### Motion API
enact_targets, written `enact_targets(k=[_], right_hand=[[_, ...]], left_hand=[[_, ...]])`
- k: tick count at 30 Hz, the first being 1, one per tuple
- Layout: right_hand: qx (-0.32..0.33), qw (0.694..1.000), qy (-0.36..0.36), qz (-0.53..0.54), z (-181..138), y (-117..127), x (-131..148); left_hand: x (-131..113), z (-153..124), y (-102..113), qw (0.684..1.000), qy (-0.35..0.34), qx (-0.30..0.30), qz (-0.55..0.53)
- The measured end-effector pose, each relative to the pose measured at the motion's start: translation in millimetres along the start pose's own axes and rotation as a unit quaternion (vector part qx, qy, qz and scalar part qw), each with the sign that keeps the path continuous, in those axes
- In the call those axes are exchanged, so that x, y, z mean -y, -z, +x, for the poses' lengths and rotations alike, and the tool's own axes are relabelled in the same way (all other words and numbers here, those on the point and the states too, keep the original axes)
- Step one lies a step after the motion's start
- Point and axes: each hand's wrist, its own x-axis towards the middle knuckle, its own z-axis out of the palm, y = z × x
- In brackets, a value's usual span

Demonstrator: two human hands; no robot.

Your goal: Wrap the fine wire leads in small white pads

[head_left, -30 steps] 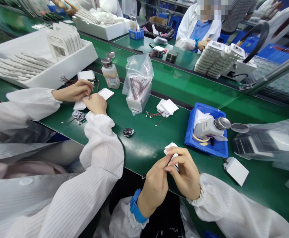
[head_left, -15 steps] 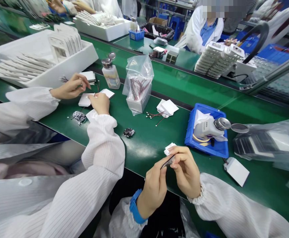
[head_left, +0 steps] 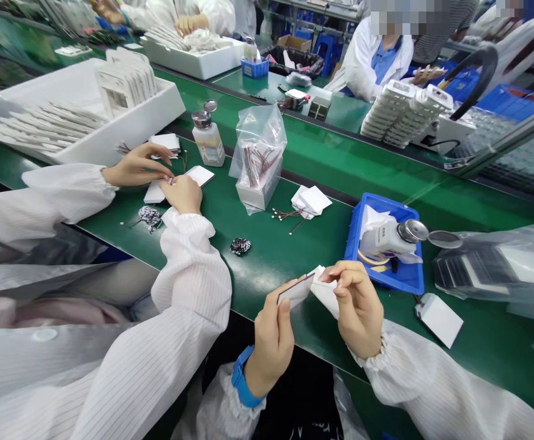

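My left hand (head_left: 272,336), with a blue wristband, pinches a thin flat panel (head_left: 295,290) by its lower edge, tilted up above the near edge of the green belt (head_left: 294,244). My right hand (head_left: 357,305) is closed on a white sheet (head_left: 325,293) that meets the panel's top corner. Both hands hover just in front of a blue tray (head_left: 388,275) that holds a white pump bottle (head_left: 388,235).
A co-worker's hands (head_left: 156,177) on my left press on white squares. Nearby lie a plastic bag of wired parts (head_left: 257,153), a dispenser bottle (head_left: 208,137), loose white pads (head_left: 310,200), a white square (head_left: 438,319) at right and a large white bin (head_left: 78,116).
My hands have drawn apart: the left one tilted the panel up and leftward, and the right one pulled the white sheet away from it. The co-worker's hands shifted slightly.
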Motion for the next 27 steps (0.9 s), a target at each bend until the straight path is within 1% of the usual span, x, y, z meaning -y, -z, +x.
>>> enact_targets(k=[3,5,10,13,16,19,21,22,23,25,27], right_hand=[[-0.011,0.997,-0.033,0.066,1.3,-1.0,-0.1],[-0.019,0.994,-0.054,0.092,1.0,-0.8,-0.5],[-0.037,0.989,-0.079,0.12,-0.6,-0.7,-1.7],[-0.035,0.987,-0.083,0.131,-1.3,-2.2,-2.1],[-0.02,0.99,-0.067,0.12,0.1,0.2,-0.3],[-0.038,0.994,-0.007,0.1,7.1,8.1,7.0],[-0.048,0.996,0.029,0.076,15.2,11.6,12.8],[-0.035,0.997,0.038,0.056,19.7,11.0,14.6],[-0.007,0.999,0.042,0.03,24.3,8.1,15.0],[0.09,0.994,0.052,-0.038,33.5,-4.6,10.4],[0.2,0.97,0.085,-0.109,43.2,-25.0,-1.3]], left_hand=[[1.8,0.8,1.0,1.0,0.01,-0.01,-0.001],[3.1,0.8,1.1,1.0,0.011,-0.013,-0.002],[6.1,1.2,0.7,1.0,0.007,-0.016,0.01],[8.1,2.2,2.0,0.999,0.007,-0.028,0.016],[9.7,1.5,7.9,0.999,0.022,-0.028,0.017],[10.5,-5.4,19.3,0.998,0.048,-0.041,0.025],[10.6,-15.0,27.7,0.996,0.059,-0.051,0.036],[10.5,-21.1,31.5,0.996,0.06,-0.046,0.038],[10.1,-27.6,34.8,0.997,0.057,-0.033,0.038],[6.4,-39.6,40.0,0.998,0.043,0.005,0.036],[-4.9,-48.0,44.3,0.999,0.029,0.024,0.034]])
